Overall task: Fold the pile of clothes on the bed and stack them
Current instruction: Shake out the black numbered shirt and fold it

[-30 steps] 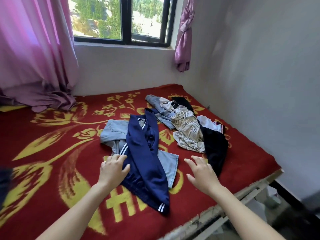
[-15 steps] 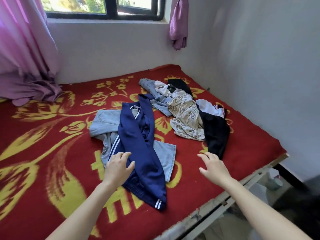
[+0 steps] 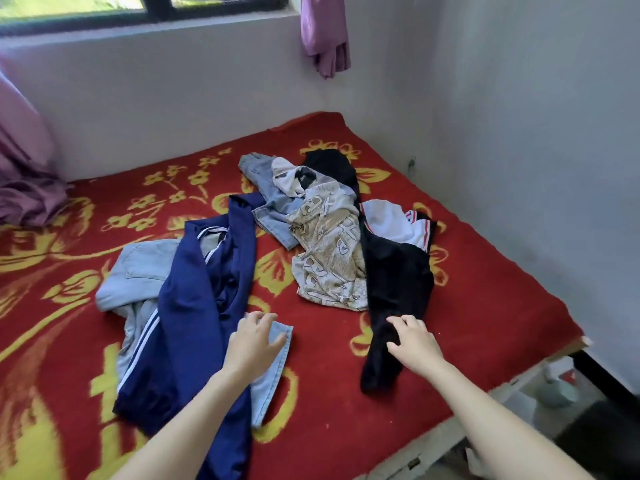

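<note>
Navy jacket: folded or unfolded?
Unfolded. The navy jacket lies crumpled and sprawled across the light jeans, with no neat creases or squared edges. The left hand is at its edge, fingers relaxed, gripping nothing.

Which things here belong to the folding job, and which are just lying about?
Job: navy jacket, light blue jeans beneath it, second denim piece, beige patterned shirt, black garment, white red-trimmed garment, red-blanketed bed as the surface.
Lying about: purple curtain heaped at the left, knotted purple curtain by the window.
</note>
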Tool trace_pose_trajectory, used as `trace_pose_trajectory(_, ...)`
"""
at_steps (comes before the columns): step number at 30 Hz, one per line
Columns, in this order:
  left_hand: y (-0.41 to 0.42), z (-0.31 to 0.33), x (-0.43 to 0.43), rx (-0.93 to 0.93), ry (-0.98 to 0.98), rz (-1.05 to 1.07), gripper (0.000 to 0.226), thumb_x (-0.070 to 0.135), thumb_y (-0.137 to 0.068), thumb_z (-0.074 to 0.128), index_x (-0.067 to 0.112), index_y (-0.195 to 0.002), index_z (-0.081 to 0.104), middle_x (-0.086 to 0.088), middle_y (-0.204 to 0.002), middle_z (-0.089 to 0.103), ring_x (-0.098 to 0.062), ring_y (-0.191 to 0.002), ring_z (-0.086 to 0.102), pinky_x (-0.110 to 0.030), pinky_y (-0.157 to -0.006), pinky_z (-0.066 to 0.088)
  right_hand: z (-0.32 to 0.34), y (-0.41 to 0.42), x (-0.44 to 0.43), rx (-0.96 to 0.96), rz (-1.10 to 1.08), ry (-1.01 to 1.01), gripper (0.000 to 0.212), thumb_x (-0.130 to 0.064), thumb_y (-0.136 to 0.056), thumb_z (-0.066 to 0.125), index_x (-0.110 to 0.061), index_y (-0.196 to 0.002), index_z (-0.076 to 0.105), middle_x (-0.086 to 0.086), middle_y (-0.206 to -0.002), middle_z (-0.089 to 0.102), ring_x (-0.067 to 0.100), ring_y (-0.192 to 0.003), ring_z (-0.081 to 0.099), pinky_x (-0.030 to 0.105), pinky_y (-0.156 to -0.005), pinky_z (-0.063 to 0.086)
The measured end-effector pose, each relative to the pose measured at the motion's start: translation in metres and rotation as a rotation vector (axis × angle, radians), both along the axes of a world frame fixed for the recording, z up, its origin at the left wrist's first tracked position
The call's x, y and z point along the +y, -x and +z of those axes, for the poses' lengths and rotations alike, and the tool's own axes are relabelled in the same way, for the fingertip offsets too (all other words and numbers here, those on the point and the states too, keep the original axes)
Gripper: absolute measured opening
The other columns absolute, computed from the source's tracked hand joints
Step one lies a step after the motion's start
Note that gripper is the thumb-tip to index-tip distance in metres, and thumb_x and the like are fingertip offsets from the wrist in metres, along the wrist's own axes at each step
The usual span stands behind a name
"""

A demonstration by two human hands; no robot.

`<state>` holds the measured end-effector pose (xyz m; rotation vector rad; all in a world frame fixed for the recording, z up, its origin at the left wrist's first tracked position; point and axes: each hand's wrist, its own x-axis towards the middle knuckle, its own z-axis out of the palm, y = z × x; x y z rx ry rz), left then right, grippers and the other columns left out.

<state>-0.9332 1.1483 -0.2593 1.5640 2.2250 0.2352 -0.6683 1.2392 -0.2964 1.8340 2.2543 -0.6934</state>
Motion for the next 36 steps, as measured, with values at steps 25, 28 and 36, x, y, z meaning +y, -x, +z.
trace_pose_trajectory(25,-0.075,-0.099,0.087,-0.229,0.373,0.259,0.042,0.033,-0.096,0.046,0.017,-0.135,0.043,-0.002,-0.135,0.043,-0.016,-0.123,0.042,-0.027,-0.100,0.034,-0.170,-0.058,0.126,0.338,-0.735,0.443,0.068,-0.024,-0.087,0.063,-0.002,-0.141,0.030,0.019,-0.139,0.044,0.034,-0.127,0.042,0.037,-0.103,0.035)
trace_pose_trajectory(28,-0.077,-0.106,0.085,-0.236,0.392,0.273,0.041,0.034,-0.097,0.045,0.017,-0.134,0.044,0.000,-0.133,0.044,-0.014,-0.122,0.042,-0.023,-0.098,0.032,-0.183,-0.046,0.142,0.473,-0.945,0.429,0.069,-0.019,-0.084,0.067,0.000,-0.140,0.031,0.019,-0.131,0.050,0.033,-0.118,0.051,0.038,-0.099,0.041)
trace_pose_trajectory(36,-0.068,-0.100,0.086,-0.242,0.372,0.308,0.041,0.036,-0.097,0.043,0.019,-0.135,0.043,0.001,-0.135,0.044,-0.013,-0.122,0.043,-0.024,-0.095,0.033,-0.182,-0.041,0.170,0.551,-1.202,0.372,0.020,0.000,-0.087,0.054,0.007,-0.104,0.062,0.006,-0.059,0.047,0.015,-0.048,0.037,0.017,-0.037,0.035)
